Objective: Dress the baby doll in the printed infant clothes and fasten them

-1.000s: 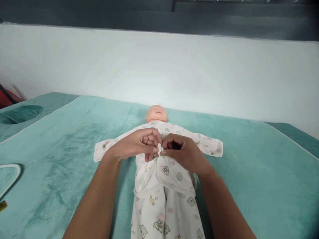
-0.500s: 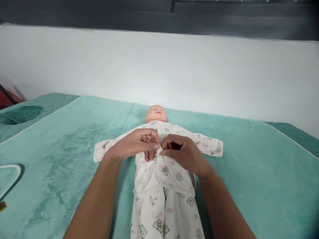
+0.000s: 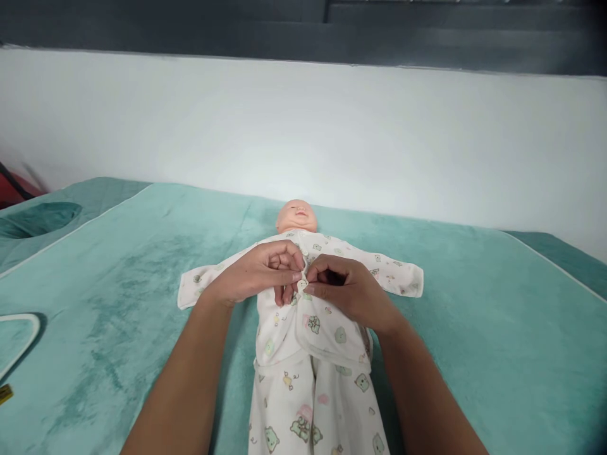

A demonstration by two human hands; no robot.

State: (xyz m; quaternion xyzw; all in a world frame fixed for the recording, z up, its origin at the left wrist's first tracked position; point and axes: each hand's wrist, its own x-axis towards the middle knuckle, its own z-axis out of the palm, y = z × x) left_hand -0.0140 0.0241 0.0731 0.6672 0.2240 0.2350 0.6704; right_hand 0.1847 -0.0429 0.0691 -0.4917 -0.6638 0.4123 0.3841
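Observation:
A baby doll [image 3: 296, 217] lies on its back, dressed in a white baby shirt [image 3: 320, 338] with small bear prints and matching pants [image 3: 284, 411]. At the middle of its chest, my left hand [image 3: 263, 272] pinches the shirt's front edge between thumb and fingers. My right hand [image 3: 353, 291] pinches the opposite side of the front edge, fingertips close to the left ones. A pale button [image 3: 302, 285] shows between my fingertips; whether it is through its hole I cannot tell. Another button [image 3: 306, 253] sits higher on the front. Both sleeves stretch out sideways.
Beneath the doll spreads a teal plush cover [image 3: 474, 328]. A white looped tube or handle [image 3: 28, 318] with a yellow tag [image 3: 6, 394] lies at the left edge. A white wall [image 3: 303, 126] rises behind, and a red object [image 3: 21, 186] shows at far left.
The button between my fingertips has turned and now shows its face more fully. My left fingers have shifted up very slightly; the doll lies as before.

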